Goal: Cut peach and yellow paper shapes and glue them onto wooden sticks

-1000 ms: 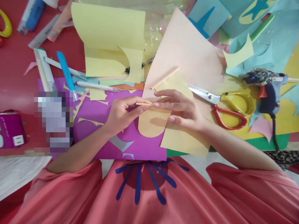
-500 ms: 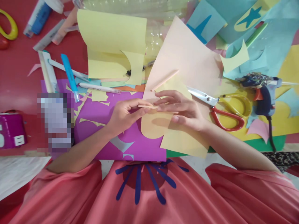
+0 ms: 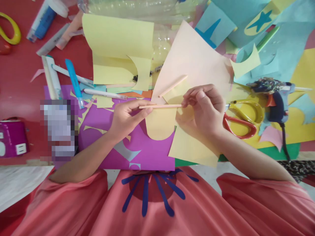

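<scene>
A thin rolled peach paper stick [image 3: 161,106] lies level between my two hands. My left hand [image 3: 128,116] pinches its left end with thumb and fingers. Curled fingers of my right hand [image 3: 203,109] close on its right end. Under the stick hangs a pale orange paper piece with a rounded lower edge [image 3: 159,124], over a purple sheet [image 3: 140,147]. A second rolled paper stick [image 3: 173,86] rests on the large peach sheet [image 3: 194,59] just behind.
Yellow-and-red scissors [image 3: 240,118] lie right of my right hand, beside a blue glue gun [image 3: 277,98]. Yellow folded paper [image 3: 118,49], pens [image 3: 72,78] and paper scraps crowd the red table [image 3: 19,88]. Blue and yellow cut sheets [image 3: 270,36] fill the far right.
My right hand has slid right along the stick and curled shut on its end. More of the stick's length now shows between the hands.
</scene>
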Demonstrator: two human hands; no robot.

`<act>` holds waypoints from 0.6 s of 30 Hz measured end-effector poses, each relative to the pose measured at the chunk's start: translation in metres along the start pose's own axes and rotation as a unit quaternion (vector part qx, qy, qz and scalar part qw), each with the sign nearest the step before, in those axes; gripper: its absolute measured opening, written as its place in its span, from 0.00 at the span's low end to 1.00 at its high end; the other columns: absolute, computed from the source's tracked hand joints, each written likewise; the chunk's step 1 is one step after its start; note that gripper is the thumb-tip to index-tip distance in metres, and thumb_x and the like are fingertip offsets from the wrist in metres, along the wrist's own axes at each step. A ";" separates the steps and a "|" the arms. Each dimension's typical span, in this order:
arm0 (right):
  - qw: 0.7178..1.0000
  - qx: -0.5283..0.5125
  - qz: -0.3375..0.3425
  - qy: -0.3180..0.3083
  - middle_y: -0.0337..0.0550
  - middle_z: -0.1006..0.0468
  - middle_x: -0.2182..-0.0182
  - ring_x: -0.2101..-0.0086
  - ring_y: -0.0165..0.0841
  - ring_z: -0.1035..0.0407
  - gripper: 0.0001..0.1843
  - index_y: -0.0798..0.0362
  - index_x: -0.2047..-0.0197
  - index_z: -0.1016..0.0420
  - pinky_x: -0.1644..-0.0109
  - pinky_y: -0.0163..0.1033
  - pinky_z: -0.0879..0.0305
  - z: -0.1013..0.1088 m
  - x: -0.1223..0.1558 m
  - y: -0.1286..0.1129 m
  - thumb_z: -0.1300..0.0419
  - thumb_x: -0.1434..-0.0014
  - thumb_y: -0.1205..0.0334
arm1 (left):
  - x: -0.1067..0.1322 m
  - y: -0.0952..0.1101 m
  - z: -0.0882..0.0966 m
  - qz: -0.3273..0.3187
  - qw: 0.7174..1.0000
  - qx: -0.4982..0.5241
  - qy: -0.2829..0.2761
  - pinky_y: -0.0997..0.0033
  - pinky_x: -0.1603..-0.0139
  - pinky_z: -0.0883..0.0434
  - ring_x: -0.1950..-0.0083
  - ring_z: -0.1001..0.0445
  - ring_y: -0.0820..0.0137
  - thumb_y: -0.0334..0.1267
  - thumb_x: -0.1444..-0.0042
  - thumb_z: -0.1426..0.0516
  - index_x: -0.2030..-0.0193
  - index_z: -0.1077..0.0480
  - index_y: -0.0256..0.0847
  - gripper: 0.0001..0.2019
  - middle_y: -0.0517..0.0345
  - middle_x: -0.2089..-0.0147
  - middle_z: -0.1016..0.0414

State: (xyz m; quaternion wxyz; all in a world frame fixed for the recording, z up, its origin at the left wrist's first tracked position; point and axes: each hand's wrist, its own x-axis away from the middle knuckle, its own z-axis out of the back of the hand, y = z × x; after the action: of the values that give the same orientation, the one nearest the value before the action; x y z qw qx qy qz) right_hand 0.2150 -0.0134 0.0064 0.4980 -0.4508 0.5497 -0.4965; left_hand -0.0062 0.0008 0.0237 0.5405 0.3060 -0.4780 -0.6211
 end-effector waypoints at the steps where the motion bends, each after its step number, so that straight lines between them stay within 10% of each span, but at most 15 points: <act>1: 1.000 0.007 0.002 0.014 0.38 0.26 0.71 0.74 0.28 0.30 0.13 0.47 0.68 0.33 0.69 0.38 0.30 0.000 0.000 0.001 0.44 0.37 0.49 | 0.000 0.000 0.000 0.000 1.000 0.000 0.002 0.73 0.60 0.24 0.60 0.21 0.69 0.49 0.46 0.38 0.59 0.19 0.46 0.13 0.59 0.63 0.17; 13: 0.997 -0.030 -0.053 0.049 0.33 0.53 0.90 0.87 0.30 0.46 0.26 0.45 0.82 0.34 0.83 0.41 0.40 0.001 0.006 0.002 0.50 0.33 0.48 | 0.001 0.002 0.002 -0.022 0.999 0.011 -0.022 0.72 0.59 0.23 0.61 0.20 0.68 0.46 0.46 0.38 0.60 0.18 0.48 0.10 0.60 0.61 0.16; 18: 0.998 0.028 0.038 -0.028 0.41 0.22 0.58 0.61 0.32 0.24 0.08 0.44 0.58 0.25 0.62 0.39 0.26 0.001 0.003 -0.004 0.43 0.36 0.53 | 0.002 0.004 0.001 -0.021 0.999 -0.022 -0.030 0.73 0.60 0.23 0.61 0.19 0.69 0.46 0.46 0.39 0.61 0.18 0.47 0.10 0.59 0.62 0.16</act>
State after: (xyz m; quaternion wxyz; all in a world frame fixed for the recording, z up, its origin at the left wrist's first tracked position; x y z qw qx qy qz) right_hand 0.2155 -0.0171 0.0105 0.5441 -0.4287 0.5382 -0.4800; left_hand -0.0063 -0.0009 0.0285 0.5193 0.2853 -0.4735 -0.6517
